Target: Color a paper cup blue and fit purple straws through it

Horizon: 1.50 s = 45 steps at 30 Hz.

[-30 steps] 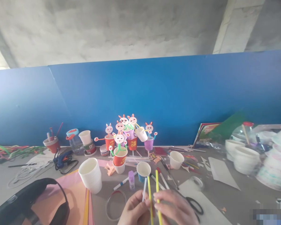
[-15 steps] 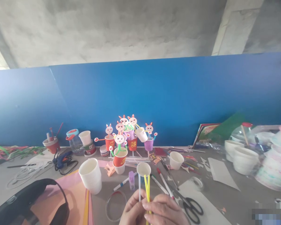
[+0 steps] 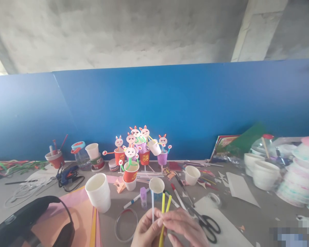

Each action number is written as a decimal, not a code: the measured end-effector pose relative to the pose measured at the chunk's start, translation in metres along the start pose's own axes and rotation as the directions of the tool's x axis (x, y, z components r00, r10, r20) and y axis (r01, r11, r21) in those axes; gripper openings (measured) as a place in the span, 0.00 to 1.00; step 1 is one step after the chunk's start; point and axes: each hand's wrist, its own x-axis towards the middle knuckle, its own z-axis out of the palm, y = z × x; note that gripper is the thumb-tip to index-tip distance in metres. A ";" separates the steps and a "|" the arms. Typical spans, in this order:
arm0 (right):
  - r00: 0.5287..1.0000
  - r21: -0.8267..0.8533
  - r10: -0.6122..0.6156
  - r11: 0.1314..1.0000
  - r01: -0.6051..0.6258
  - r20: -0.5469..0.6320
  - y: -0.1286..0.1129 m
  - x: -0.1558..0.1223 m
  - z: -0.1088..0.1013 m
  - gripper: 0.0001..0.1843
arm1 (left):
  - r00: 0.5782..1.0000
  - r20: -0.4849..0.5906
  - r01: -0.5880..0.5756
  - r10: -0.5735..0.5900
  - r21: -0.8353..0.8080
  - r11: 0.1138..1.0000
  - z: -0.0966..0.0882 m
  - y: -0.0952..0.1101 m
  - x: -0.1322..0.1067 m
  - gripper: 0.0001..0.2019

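Note:
My left hand (image 3: 147, 230) is closed, pinching a thin whitish straw (image 3: 152, 204) and the yellow straws (image 3: 163, 202) between thumb and finger. My right hand (image 3: 186, 226) meets it from the right, its fingertips on the yellow straws, whose tops spread apart. The lower ends show below the thumbs. Just behind the straw tops stands a small paper cup (image 3: 156, 186) with a bluish side, its mouth facing me. Beyond it is a cluster of rabbit-faced straw figures in cups, one in a red cup (image 3: 130, 175) at the front.
To the left stand a stack of white cups (image 3: 98, 192), coloured paper (image 3: 82, 219) and a black headset-like object (image 3: 28, 223). A tape roll (image 3: 126, 224) lies near my left hand. Scissors (image 3: 209, 226), markers (image 3: 179, 195) and another white cup (image 3: 192, 175) are on the right.
The yellow straws' tops have spread wider and shifted right, away from the cup's rim. My right hand's fingers have loosened and moved slightly. The view has shifted a little.

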 end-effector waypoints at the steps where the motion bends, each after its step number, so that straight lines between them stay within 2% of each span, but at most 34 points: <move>1: 0.991 0.049 0.108 0.993 -0.105 -0.080 -0.002 0.000 0.000 0.13 | 1.000 -0.002 -0.003 0.003 0.021 1.000 0.000 -0.001 0.000 0.20; 2: 0.960 0.121 0.241 0.967 -0.224 -0.144 -0.002 0.000 0.001 0.08 | 1.000 -0.004 -0.006 0.007 0.041 0.999 0.001 -0.002 -0.001 0.20; 3: 0.904 0.213 0.387 0.913 -0.349 -0.180 -0.002 0.000 0.001 0.03 | 1.000 -0.007 -0.010 0.011 0.058 0.998 0.001 -0.003 -0.002 0.20; 4: 0.831 0.306 0.528 0.832 -0.464 -0.177 -0.001 0.000 0.002 0.04 | 1.000 -0.010 -0.014 0.015 0.073 0.997 0.002 -0.004 -0.002 0.20; 5: 0.757 0.381 0.641 0.735 -0.560 -0.125 0.000 0.000 0.002 0.08 | 1.000 -0.012 -0.017 0.018 0.087 0.996 0.002 -0.005 -0.003 0.20; 7: 0.664 0.453 0.747 0.577 -0.679 0.044 0.003 0.001 0.002 0.15 | 1.000 -0.014 -0.020 0.022 0.111 0.994 0.003 -0.009 -0.003 0.20; 9: 0.625 0.463 0.764 0.501 -0.731 0.160 0.004 0.002 0.002 0.19 | 1.000 -0.018 -0.017 0.020 0.133 0.991 0.002 -0.013 -0.002 0.21; 14: 0.586 0.472 0.778 0.439 -0.764 0.225 0.005 0.004 0.000 0.19 | 0.999 -0.023 0.029 -0.025 0.214 0.976 -0.006 -0.022 0.002 0.24; 18: 0.550 0.492 0.807 0.397 -0.775 0.216 0.006 0.005 -0.002 0.18 | 0.997 -0.037 0.081 -0.074 0.296 0.952 -0.013 -0.023 0.002 0.24; 26: 0.496 0.587 0.868 0.388 -0.711 0.027 0.011 0.012 -0.014 0.18 | 0.989 -0.003 0.134 -0.145 0.398 0.908 -0.005 -0.019 0.003 0.31; 33: 0.413 0.654 0.903 0.385 -0.651 -0.121 0.010 0.012 -0.015 0.17 | 0.989 -0.016 0.142 -0.150 0.433 0.890 0.007 -0.005 -0.007 0.30; 40: 0.415 0.662 0.900 0.393 -0.638 -0.135 0.011 0.015 -0.014 0.18 | 0.984 -0.044 0.172 -0.170 0.436 0.883 0.012 -0.001 -0.008 0.29; 45: 0.398 0.676 0.898 0.412 -0.611 -0.188 0.015 0.011 -0.016 0.16 | 0.991 -0.039 0.131 -0.127 0.459 0.879 0.017 0.003 -0.010 0.31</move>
